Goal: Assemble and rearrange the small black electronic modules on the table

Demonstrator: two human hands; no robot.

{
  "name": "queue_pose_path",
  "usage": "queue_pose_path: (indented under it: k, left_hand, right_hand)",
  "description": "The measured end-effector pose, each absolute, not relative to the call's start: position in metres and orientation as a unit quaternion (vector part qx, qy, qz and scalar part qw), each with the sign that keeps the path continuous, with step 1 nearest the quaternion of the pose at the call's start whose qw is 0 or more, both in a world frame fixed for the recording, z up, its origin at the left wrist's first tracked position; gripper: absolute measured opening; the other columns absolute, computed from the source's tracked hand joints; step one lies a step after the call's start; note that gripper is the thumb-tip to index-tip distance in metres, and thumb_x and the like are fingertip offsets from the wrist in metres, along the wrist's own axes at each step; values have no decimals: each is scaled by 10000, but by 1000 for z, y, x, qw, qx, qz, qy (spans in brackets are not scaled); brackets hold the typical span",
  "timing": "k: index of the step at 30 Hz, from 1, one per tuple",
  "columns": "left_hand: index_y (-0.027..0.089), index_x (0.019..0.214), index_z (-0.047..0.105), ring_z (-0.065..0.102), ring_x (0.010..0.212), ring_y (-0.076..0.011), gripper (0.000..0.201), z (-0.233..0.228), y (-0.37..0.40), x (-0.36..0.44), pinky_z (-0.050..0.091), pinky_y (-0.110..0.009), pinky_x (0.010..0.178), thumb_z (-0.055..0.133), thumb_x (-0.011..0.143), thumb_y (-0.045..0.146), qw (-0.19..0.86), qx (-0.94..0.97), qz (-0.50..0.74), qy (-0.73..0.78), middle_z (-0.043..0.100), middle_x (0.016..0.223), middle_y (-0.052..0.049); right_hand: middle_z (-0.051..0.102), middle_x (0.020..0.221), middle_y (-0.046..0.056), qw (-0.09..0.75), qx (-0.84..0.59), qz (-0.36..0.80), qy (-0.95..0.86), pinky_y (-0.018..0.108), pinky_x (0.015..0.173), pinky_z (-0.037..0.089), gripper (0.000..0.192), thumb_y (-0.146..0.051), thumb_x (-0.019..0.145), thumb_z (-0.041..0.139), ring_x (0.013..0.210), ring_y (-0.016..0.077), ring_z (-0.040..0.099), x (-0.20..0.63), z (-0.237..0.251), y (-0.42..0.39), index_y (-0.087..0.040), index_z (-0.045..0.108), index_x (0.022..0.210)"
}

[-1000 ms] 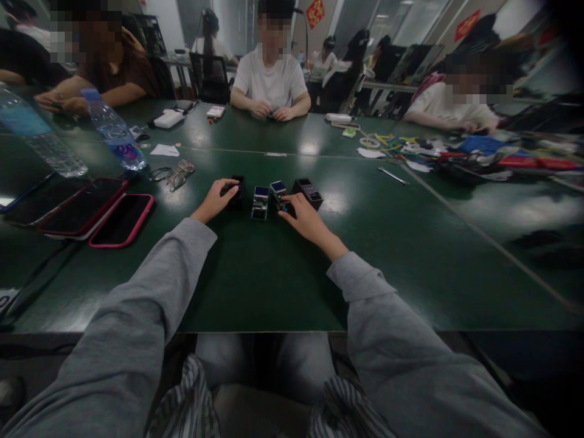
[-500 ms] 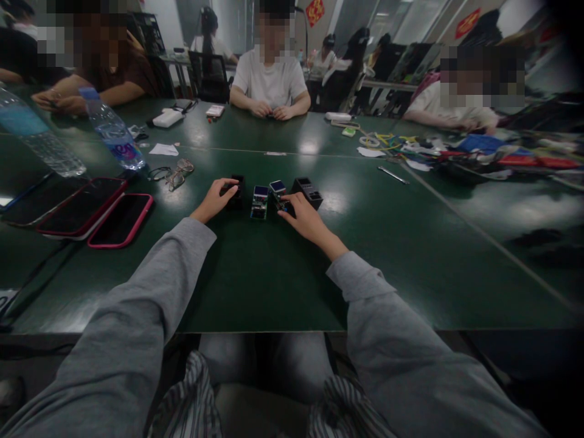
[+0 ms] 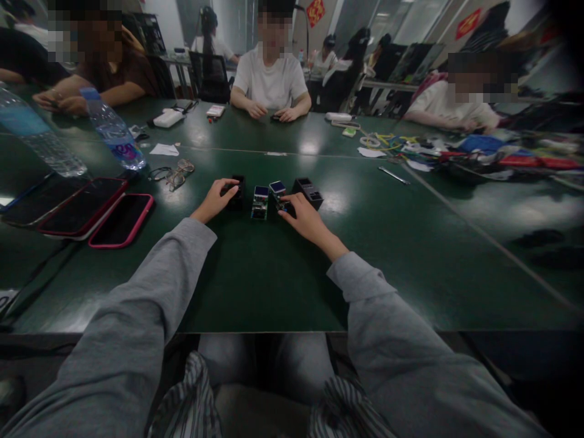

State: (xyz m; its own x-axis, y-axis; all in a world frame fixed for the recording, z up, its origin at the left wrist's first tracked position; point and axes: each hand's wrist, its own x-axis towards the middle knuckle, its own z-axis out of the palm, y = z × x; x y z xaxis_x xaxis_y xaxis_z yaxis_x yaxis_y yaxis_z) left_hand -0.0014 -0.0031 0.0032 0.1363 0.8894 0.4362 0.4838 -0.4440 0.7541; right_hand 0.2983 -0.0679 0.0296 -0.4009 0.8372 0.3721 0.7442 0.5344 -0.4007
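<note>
My left hand (image 3: pixel 218 199) rests on the table with thumb and fingers curved against a small black box (image 3: pixel 238 201). My right hand (image 3: pixel 303 218) has its thumb and fingertips on a small circuit board with a screen (image 3: pixel 277 187), which lies tilted and is partly covered by the fingers. Between the hands, a second circuit board with a screen (image 3: pixel 260 202) lies flat, touched by neither hand. Just behind my right hand stands another black box (image 3: pixel 308 191), its face showing cut-out slots.
Phones (image 3: pixel 122 221), bottles (image 3: pixel 114 137) and glasses (image 3: pixel 177 175) are at left. A wrench (image 3: pixel 394 176) lies to the right, before a heap of cables and tools (image 3: pixel 483 149). Across the green table (image 3: pixel 269 274) sits a person in a white shirt (image 3: pixel 271 79); other people sit at both sides.
My hands, the boxes and the boards hold their places, with hardly any shift. Across the table, the person in white has moved their hands slightly apart.
</note>
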Motion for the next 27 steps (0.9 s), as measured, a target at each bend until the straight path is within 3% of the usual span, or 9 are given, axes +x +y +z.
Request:
queue_pose_path:
  k: [21, 27]
  left_hand:
    - [206, 1129, 642, 561, 1147, -230, 300, 2, -2, -2, 458, -436, 1024, 555, 906, 387, 217, 719, 451, 481, 596, 1194, -97]
    - [203, 1135, 641, 565, 1141, -225, 311, 1, -1, -2, 463, -431, 1019, 560, 902, 393, 224, 719, 455, 476, 584, 1200, -99]
  right_hand:
    - [544, 1206, 114, 283, -471, 81, -832, 471, 962, 510, 376, -377, 914, 571, 1117, 279, 582, 296, 28, -69, -209, 531, 1249]
    - [534, 1250, 144, 294, -474, 77, -827, 489, 994, 492, 466, -405, 903, 576, 1157, 300, 568, 296, 26, -68, -179, 463, 1295]
